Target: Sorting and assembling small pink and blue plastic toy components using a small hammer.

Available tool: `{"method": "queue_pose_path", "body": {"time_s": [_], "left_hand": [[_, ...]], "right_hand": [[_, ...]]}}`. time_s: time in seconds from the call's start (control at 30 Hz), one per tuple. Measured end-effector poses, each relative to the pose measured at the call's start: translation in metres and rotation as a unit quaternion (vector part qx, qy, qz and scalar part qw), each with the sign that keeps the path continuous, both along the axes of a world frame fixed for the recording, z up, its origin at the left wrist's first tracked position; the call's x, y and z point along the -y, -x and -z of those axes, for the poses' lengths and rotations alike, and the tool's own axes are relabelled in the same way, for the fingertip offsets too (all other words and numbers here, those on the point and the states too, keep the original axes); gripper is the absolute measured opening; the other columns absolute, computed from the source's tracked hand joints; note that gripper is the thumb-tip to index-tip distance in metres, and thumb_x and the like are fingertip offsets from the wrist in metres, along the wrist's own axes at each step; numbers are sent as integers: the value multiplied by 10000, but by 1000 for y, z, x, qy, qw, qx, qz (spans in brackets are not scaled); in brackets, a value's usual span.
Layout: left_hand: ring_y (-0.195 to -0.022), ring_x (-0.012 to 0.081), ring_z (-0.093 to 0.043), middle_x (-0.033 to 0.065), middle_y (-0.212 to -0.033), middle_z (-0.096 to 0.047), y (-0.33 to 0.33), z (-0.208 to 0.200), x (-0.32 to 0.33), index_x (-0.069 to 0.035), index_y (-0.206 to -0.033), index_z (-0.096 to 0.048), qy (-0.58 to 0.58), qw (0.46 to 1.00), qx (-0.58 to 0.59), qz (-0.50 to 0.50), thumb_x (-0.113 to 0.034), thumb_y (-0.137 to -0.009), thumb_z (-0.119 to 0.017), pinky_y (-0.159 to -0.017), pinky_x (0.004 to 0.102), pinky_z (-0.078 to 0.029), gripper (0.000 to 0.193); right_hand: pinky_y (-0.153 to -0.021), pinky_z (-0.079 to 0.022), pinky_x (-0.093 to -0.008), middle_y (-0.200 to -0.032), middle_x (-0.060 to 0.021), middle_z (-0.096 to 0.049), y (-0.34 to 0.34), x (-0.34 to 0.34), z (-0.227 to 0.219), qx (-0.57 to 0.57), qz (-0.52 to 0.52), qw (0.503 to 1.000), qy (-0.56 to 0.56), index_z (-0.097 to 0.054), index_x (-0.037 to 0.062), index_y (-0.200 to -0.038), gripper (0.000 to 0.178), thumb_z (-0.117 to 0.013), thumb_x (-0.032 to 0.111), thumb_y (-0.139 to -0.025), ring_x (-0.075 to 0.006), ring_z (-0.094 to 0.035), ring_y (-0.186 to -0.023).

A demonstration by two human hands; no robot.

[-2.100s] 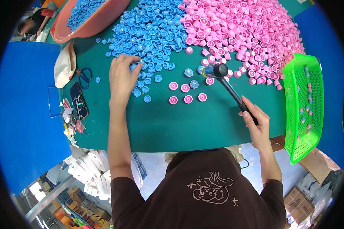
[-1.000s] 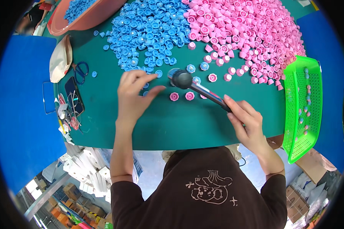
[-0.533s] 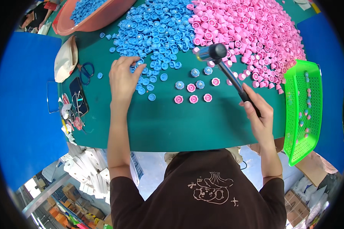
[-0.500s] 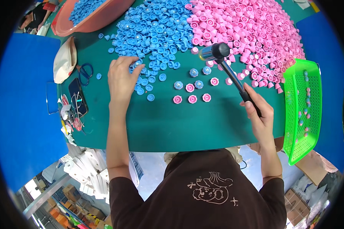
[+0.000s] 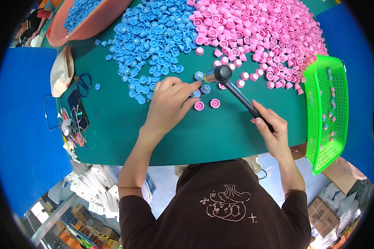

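My left hand [image 5: 170, 103] is over the small group of pieces in the middle of the table. Its thumb and forefinger close round a blue cap [image 5: 195, 93]; whether a pink piece sits beneath is hidden. My right hand [image 5: 273, 129] grips a mallet [image 5: 244, 94] by its black handle. The mallet's head, black at one end and clear yellowish at the other, hovers above the group beside my left fingertips. Two fluted pink cups [image 5: 207, 104] stand just in front. Two more blue-topped pieces [image 5: 205, 89] are close to the mallet head.
Behind lie a heap of blue caps [image 5: 153, 37] and a heap of pink cups [image 5: 253, 33]. A salmon-coloured basin [image 5: 93, 27] holds more blue caps. On the right stands a green basket [image 5: 313, 124] with pink-and-blue pieces. Scissors [image 5: 83, 85], a phone [image 5: 81, 116] and glasses lie left.
My left hand has moved right, from the edge of the blue heap to the group of pieces. The mallet has come left and lower, nearer that hand. The whole view has shifted slightly.
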State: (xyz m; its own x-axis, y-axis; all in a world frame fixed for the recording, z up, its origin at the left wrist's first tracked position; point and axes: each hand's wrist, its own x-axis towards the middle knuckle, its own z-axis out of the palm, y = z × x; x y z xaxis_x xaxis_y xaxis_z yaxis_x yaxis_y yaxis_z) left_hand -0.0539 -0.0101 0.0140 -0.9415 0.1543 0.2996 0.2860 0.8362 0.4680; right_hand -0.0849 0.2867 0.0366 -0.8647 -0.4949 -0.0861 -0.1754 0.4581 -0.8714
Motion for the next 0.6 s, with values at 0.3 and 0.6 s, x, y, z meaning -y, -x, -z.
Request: {"method": "queue_pose_path", "body": {"time_s": [0.3,0.6], "left_hand": [[-865,186,-545,-32,-928,-697,-1,8,-1,-135,-1218,-658,-19,1000,7,-21,-156,-703,-818,-800,342,-415,540],[-841,190,-624,57,-895,-699,-5,-20,45,-72,-978,-725,-67,982,-60,-166,-52,-765,-769,-743,312,-489,218]], "right_hand": [[-654,-474,-265,-781,-67,-561,-8,1,-5,0,-31,999,-14,-608,30,-1301,373,-612,44,-928,-129,-516,-684],[-572,-444,-333,-806,-86,-588,-5,19,-15,-158,-93,981,-56,-610,30,-1291,437,-640,-26,-858,-185,-549,-634]]}}
